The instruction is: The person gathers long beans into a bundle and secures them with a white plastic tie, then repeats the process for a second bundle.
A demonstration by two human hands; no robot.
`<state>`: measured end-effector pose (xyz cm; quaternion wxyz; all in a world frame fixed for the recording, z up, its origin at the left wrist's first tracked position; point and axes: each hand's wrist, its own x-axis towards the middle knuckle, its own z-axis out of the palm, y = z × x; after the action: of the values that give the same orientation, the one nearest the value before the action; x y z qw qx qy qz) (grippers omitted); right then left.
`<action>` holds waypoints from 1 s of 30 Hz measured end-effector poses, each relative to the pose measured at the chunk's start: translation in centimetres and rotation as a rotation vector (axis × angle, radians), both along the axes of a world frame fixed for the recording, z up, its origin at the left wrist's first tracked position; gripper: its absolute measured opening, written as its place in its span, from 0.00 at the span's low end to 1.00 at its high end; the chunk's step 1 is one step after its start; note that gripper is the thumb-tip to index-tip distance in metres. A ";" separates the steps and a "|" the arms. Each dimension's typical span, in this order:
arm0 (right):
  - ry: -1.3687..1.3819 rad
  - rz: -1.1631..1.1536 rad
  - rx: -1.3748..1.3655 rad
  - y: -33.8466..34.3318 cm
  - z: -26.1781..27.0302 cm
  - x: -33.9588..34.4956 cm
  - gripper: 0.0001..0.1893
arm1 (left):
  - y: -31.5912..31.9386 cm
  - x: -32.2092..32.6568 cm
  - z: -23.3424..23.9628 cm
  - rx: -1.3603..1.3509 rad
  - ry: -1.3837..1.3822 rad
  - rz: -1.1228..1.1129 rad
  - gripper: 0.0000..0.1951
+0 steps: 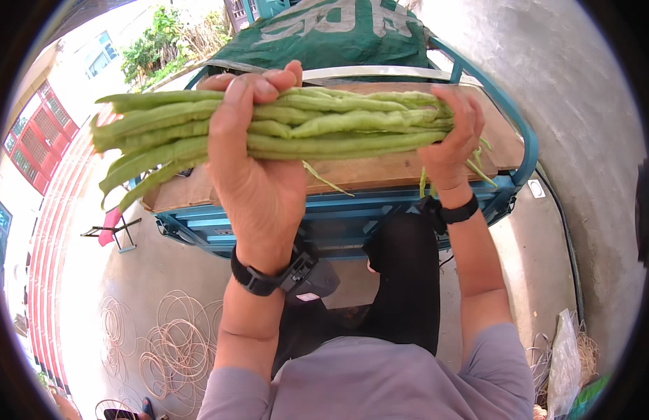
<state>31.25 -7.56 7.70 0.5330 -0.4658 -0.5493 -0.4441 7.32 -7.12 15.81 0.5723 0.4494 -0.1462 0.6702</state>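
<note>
A thick bundle of long green beans [345, 123] is raised level in front of me, above a wooden board [329, 176]. My left hand [256, 184] wraps around it left of its middle, with the thumb and fingertips over the beans. The free ends fan out and droop at the left. At the other end, my right hand [455, 139] cups the gathered bean tips between thumb and fingers. A few loose thin beans [328, 178] lie on the board, and some hang over its front edge beneath my right hand. Each wrist wears a black strap.
The board rests on a blue metal cart bed [224, 215] with a curved side rail [526, 131]. Behind is a green tarpaulin [335, 44] bearing writing. Coiled cords [177, 341] lie on the floor at left, near a folding stand [122, 231]. A plastic bag [563, 367] sits lower right.
</note>
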 end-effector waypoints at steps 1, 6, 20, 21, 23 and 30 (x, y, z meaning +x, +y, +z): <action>-0.111 -0.048 0.034 -0.1 1.1 1.1 0.29 | 0.7 0.0 -0.3 -0.004 -0.011 0.008 0.04; -0.361 -0.239 -0.160 -0.1 2.6 5.1 0.32 | 6.3 -0.4 -5.3 -0.448 -0.134 -0.052 0.05; -0.049 -0.554 -1.747 -1.3 2.7 20.8 0.26 | 8.9 -0.7 -17.0 -0.994 -0.166 -0.005 0.06; 0.003 -0.696 -1.879 -0.7 3.8 21.9 0.24 | 8.7 -0.7 -16.9 -1.003 -0.166 -0.019 0.06; -0.160 -0.826 -1.500 1.7 4.3 20.4 0.22 | 8.5 -0.8 -16.7 -1.012 -0.164 0.026 0.05; -0.204 -0.044 -1.372 11.6 2.5 11.4 0.21 | 8.6 -0.6 -17.0 -0.979 -0.192 0.035 0.07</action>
<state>42.64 4.00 10.24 0.0546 -0.6644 -0.7438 -0.0488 6.68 1.52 -1.16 0.6888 0.0666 0.1410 0.7080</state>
